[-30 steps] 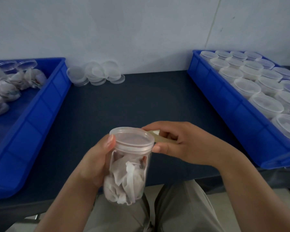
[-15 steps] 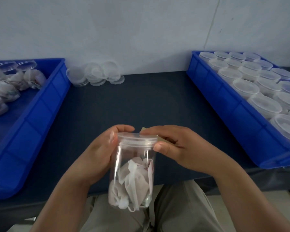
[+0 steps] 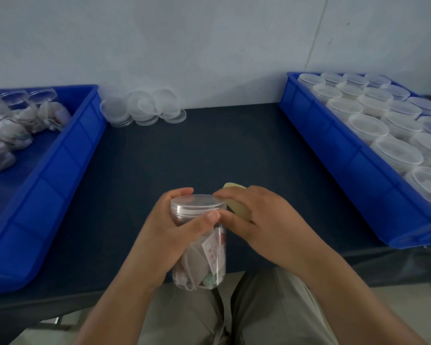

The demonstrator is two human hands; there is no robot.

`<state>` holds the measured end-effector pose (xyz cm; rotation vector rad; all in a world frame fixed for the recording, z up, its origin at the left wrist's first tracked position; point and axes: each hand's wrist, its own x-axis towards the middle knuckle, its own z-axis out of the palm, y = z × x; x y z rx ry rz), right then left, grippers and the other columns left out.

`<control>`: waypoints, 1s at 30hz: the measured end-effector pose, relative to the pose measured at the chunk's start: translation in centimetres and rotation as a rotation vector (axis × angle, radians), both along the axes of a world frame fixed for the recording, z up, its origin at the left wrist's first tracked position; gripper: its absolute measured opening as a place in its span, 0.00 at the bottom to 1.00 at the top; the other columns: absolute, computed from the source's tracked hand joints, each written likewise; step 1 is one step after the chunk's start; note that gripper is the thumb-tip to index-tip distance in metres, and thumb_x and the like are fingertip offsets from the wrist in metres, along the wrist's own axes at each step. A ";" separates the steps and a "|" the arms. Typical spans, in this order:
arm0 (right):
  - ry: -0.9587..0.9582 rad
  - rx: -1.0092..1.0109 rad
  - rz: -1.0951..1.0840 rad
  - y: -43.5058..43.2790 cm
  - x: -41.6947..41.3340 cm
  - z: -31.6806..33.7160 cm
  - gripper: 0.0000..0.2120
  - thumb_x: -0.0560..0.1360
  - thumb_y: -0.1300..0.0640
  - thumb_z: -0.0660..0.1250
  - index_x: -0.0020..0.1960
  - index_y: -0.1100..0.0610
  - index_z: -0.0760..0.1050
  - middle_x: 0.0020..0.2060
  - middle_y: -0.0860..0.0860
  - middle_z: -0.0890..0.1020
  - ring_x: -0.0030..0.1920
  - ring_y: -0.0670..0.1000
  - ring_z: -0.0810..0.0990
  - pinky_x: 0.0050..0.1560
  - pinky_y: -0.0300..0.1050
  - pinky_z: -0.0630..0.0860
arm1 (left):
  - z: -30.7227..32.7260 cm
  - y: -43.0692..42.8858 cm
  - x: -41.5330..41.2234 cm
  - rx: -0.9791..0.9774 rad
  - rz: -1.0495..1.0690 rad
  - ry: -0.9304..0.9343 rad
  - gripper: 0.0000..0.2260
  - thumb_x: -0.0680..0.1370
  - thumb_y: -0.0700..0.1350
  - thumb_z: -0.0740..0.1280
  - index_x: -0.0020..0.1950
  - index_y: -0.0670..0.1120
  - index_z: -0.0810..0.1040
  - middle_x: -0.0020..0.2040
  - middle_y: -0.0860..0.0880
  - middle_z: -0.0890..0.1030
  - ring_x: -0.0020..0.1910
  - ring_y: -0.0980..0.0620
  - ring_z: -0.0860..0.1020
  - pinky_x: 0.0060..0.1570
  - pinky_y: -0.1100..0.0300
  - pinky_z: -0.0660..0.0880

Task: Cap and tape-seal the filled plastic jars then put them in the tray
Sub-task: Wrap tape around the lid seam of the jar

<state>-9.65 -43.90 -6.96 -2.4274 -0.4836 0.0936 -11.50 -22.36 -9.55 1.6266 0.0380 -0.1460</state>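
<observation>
I can see only a bit of the yellowish tape roll, because the right hand curls over it, right beside the flat lid. The left hand wraps around the clear round jar, full of soft white bags, above the near edge of the dark table. The blue tray on the right holds rows of capped jars.

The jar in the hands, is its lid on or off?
On. A clear lid sits flat on the jar, which the left hand grips. Whether tape seals it, I cannot tell.
</observation>
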 end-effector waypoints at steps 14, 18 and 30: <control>0.216 -0.042 0.181 -1.9 1.8 4.0 0.25 0.72 0.19 0.55 0.64 0.28 0.68 0.46 0.38 0.81 0.43 0.42 0.82 0.40 0.40 0.76 | 0.4 1.0 1.2 -0.404 -0.054 0.146 0.48 0.53 0.61 0.88 0.69 0.44 0.81 0.51 0.40 0.86 0.43 0.45 0.86 0.40 0.52 0.83; 0.241 -0.012 0.214 -1.8 2.4 4.3 0.31 0.68 0.16 0.58 0.66 0.27 0.68 0.50 0.35 0.79 0.47 0.39 0.81 0.43 0.40 0.76 | 0.2 1.3 0.8 -0.563 -0.173 0.175 0.50 0.58 0.60 0.88 0.74 0.41 0.76 0.55 0.38 0.84 0.43 0.43 0.84 0.40 0.50 0.83; 0.226 0.049 0.290 -1.4 2.6 3.1 0.27 0.73 0.23 0.65 0.71 0.24 0.67 0.52 0.32 0.78 0.50 0.37 0.79 0.46 0.37 0.72 | -0.3 2.3 1.4 -0.585 -0.450 -0.033 0.44 0.72 0.58 0.81 0.72 0.30 0.67 0.52 0.40 0.84 0.46 0.46 0.84 0.45 0.53 0.82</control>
